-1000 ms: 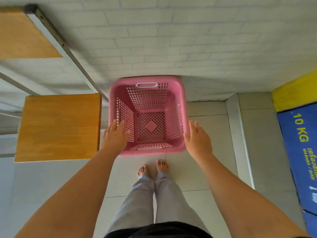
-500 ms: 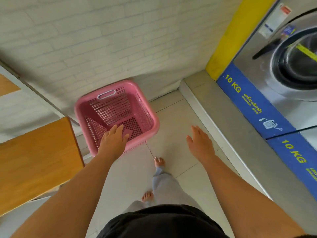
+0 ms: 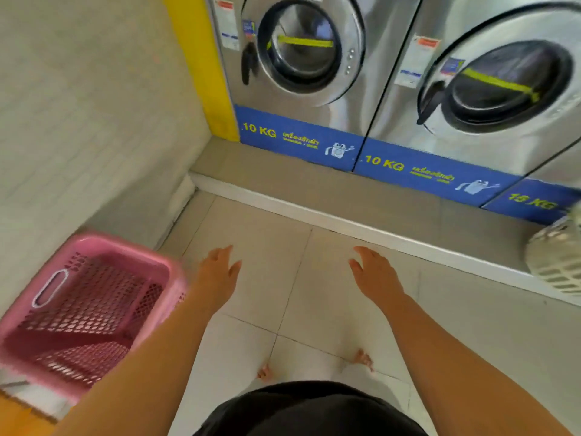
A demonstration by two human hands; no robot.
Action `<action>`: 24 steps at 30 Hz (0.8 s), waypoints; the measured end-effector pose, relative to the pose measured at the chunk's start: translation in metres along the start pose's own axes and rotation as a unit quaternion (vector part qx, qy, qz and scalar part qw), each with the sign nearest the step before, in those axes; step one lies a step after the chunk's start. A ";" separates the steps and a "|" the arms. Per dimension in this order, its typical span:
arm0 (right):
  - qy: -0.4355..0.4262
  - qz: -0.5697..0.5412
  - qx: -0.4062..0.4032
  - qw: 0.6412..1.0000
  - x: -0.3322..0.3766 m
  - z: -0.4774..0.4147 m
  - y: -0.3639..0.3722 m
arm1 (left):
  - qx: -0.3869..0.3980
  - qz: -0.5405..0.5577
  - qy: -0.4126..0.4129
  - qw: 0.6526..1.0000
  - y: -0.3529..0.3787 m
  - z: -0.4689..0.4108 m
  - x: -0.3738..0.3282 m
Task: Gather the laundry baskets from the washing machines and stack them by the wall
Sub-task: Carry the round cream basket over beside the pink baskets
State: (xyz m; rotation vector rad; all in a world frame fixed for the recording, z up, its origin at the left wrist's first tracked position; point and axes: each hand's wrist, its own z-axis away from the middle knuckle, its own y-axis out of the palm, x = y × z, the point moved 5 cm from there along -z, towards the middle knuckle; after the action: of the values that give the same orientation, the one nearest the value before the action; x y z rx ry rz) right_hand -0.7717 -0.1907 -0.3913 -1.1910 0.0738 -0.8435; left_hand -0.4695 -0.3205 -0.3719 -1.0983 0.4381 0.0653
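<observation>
Facing the washing machines [image 3: 301,58] with both hands out in front and nothing in either; left hand [image 3: 217,275] open, fingers spread, palm down over bare floor tile; right hand [image 3: 374,275] likewise open and empty, a little apart from the left.

Pink basket [image 3: 85,309] sits on the floor at near left, against the white brick wall [image 3: 78,105]; empty, mesh sides, white handle slot showing on its far-left rim; the left forearm passes just beside its right rim, contact not clear because of blur; judged as already set down at the stacking spot.

White basket [image 3: 556,262] at far right edge of view, on or against the raised grey step [image 3: 345,196] below the machine marked 15 KG; only part of it in view, blurred, seemingly tilted; contents cannot be told.

Key relation: the white basket lies far right of both hands, well apart from them; the right hand is the nearer one; the pink basket lies the opposite way, left and near. Judgement: one basket placed, the next pickup is the white one; reaching it likely calls for a turn and steps to the right before either hand can close on its rim; its long axis cannot be read from this crop.
</observation>
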 end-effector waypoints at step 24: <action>0.326 -0.188 -0.155 0.913 -0.480 0.109 -0.152 | 0.144 -0.098 0.277 0.945 0.253 -0.013 -0.527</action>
State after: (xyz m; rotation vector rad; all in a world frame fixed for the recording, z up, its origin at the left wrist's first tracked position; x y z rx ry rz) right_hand -1.1385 0.1712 -0.3973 -1.1857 0.5565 -1.5967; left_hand -1.0216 -0.1291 -0.3938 -0.8527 0.8118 -0.4828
